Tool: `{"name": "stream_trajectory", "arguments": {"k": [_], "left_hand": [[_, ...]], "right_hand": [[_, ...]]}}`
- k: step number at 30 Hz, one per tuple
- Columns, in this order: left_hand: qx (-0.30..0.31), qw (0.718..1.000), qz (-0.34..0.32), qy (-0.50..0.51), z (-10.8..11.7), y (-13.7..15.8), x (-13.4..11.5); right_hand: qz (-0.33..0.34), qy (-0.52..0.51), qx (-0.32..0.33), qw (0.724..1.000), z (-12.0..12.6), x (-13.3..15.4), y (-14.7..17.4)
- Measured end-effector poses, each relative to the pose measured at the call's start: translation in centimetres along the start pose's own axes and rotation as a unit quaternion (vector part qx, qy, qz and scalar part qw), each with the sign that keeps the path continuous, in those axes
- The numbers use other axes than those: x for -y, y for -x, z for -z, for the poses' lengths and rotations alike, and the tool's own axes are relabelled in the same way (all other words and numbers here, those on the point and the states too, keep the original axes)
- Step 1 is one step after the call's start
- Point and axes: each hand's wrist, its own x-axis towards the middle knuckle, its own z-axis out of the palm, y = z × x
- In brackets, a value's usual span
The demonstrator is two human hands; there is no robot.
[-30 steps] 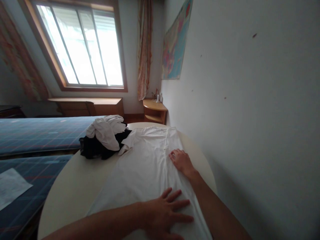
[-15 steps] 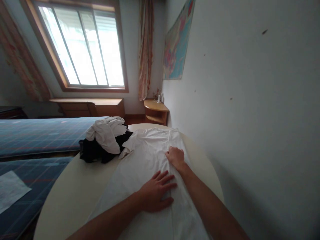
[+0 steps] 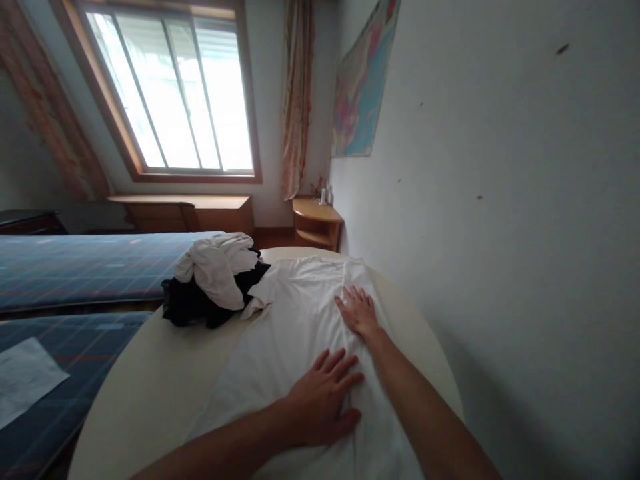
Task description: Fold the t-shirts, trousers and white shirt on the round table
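A white garment, which looks like a shirt (image 3: 295,320), lies spread out lengthwise on a round cream table (image 3: 145,387), with a short sleeve or flap sticking out at its upper left. My left hand (image 3: 323,400) rests flat on the middle of the cloth, fingers spread. Farther up, near the garment's right edge, my right hand (image 3: 357,310) lies on the fabric with its fingers stretched out. Small wrinkles run through the cloth around both hands. The garment's near end passes beneath my left forearm and out of the frame.
A heap of white clothes (image 3: 215,267) and black clothes (image 3: 187,303) sits at the table's left rim. Blue plaid mattresses (image 3: 100,267) lie to the left, one bearing a paper sheet (image 3: 30,380). A white wall (image 3: 525,280) stands close along the right side.
My right hand has gone from a closed grip on the cloth to lying with fingers extended. My left hand stays flat, slightly lower and farther right in view. The view has shifted a little.
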Motion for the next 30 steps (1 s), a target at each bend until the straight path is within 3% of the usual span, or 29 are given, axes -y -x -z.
{"name": "stream_trajectory", "arguments": {"k": [4, 8, 11, 14, 24, 27, 30], "left_hand": [[0.007, 1.0, -0.009, 0.02, 0.0, -0.9, -0.5], [0.021, 0.996, -0.067, 0.063, 2.2, -1.4, 0.6], [0.012, 1.0, -0.02, -0.005, 3.6, -1.2, 2.2], [0.027, 0.998, 0.034, -0.048, 3.5, -0.5, 3.0], [0.036, 0.997, 0.075, -0.001, 0.1, 0.9, -2.8], [0.04, 0.996, 0.079, 0.023, 0.2, 0.8, -2.9], [0.022, 0.995, 0.092, 0.023, 0.9, 0.2, -1.5]], "right_hand": [[0.013, 0.013, 0.024, 1.0, 0.0, -1.0, 0.2], [0.02, 0.031, 0.04, 0.999, 0.5, -2.8, 0.6], [0.029, 0.037, 0.055, 0.997, 1.1, -4.1, 1.0], [0.033, 0.036, 0.061, 0.997, 1.6, -4.7, 1.3], [0.072, 0.021, 0.063, 0.995, 2.2, -5.6, 3.6], [0.072, 0.022, 0.075, 0.994, 2.2, -6.0, 3.9], [0.036, 0.033, 0.091, 0.995, 2.2, -5.6, 3.2]]}}
